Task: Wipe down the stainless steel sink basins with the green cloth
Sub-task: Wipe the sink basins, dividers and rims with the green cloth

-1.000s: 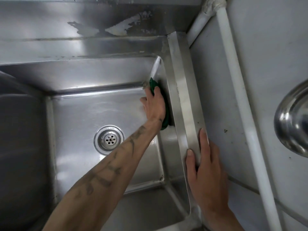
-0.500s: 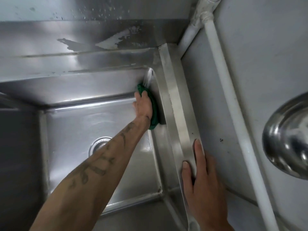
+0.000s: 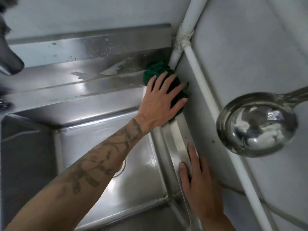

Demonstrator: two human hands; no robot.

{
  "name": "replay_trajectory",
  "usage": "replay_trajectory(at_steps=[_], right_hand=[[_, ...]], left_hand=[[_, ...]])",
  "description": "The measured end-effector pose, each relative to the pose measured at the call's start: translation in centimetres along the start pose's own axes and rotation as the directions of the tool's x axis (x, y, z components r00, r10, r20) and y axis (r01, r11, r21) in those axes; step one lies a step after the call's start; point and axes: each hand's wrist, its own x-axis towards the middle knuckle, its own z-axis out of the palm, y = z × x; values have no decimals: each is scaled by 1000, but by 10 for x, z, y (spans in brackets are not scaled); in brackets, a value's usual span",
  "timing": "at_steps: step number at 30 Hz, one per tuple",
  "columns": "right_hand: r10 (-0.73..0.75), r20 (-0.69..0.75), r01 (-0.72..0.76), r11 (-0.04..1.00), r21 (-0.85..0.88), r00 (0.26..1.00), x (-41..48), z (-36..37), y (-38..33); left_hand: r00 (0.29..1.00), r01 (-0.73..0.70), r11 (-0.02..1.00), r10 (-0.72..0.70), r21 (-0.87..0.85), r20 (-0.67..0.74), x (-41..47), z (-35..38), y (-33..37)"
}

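The stainless steel sink basin (image 3: 138, 184) fills the lower left, its drain (image 3: 121, 170) mostly hidden behind my forearm. My left hand (image 3: 162, 100) lies flat with fingers spread on the crumpled green cloth (image 3: 156, 70), pressing it onto the sink's back right rim corner, against the wall. My right hand (image 3: 198, 184) rests flat on the right rim (image 3: 176, 135) of the sink, fingers together, holding nothing.
A steel ladle (image 3: 256, 124) hangs against the white wall at the right. White pipes (image 3: 200, 77) run down the wall beside the rim. The steel backsplash (image 3: 90, 45) is wet and stained. A faucet spout (image 3: 10, 62) pokes in at the upper left.
My left hand has lifted the cloth out of the basin's right inner wall and up onto the back right rim corner. My right hand stays on the right rim. The view tilted up.
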Motion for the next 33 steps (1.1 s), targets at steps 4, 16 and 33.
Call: replay_trajectory(at_steps=[4, 16, 33], right_hand=[[-11, -7, 11, 1000, -16, 1000, 2, 3, 4], [12, -10, -11, 999, 45, 1000, 0, 1, 6], [352, -72, -354, 935, -19, 933, -63, 3, 17]], left_hand=[[998, -7, 1000, 7, 8, 66, 25, 0, -18], [992, 10, 1000, -10, 3, 123, 1, -7, 0], [990, 70, 998, -70, 7, 126, 0, -4, 1]])
